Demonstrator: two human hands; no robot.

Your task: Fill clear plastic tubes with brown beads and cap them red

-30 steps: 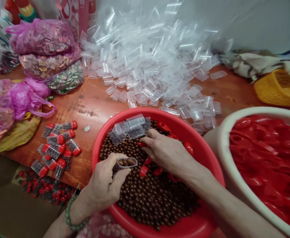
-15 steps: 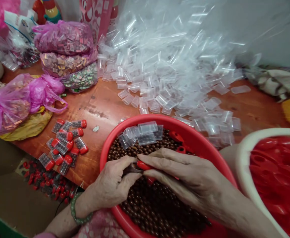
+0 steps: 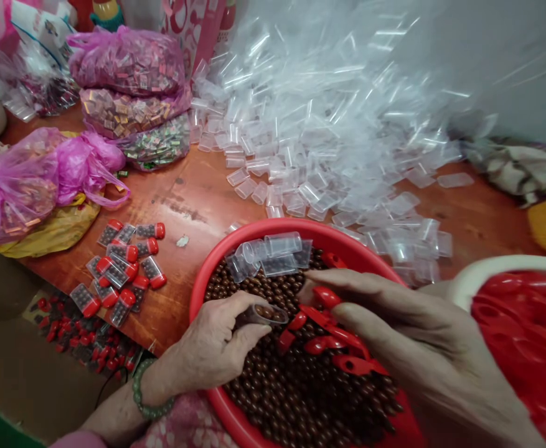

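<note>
My left hand (image 3: 221,339) is closed round a small clear plastic case (image 3: 279,318), its open mouth facing right with brown balls inside. To its right, over the red basin (image 3: 198,292), my right hand (image 3: 394,330) has a red plastic cap (image 3: 327,297) between thumb and fingers, apart from the case. Below both hands, brown balls (image 3: 273,392) fill much of the basin. Loose red plastic pieces (image 3: 352,364) lie on the balls under my right hand. Several clear cases (image 3: 279,264) rest on the balls at the far side.
Many clear cases (image 3: 301,143) are heaped behind the basin. Capped, filled cases (image 3: 118,267) lie at the table's left edge, above a cardboard box (image 3: 6,323). A white tub (image 3: 464,280) of red pieces stands right. Pink bags (image 3: 127,62) sit back left.
My right hand has moved right with the red cap, away from the case. The case's mouth and the balls inside now show. My left hand has barely moved.
</note>
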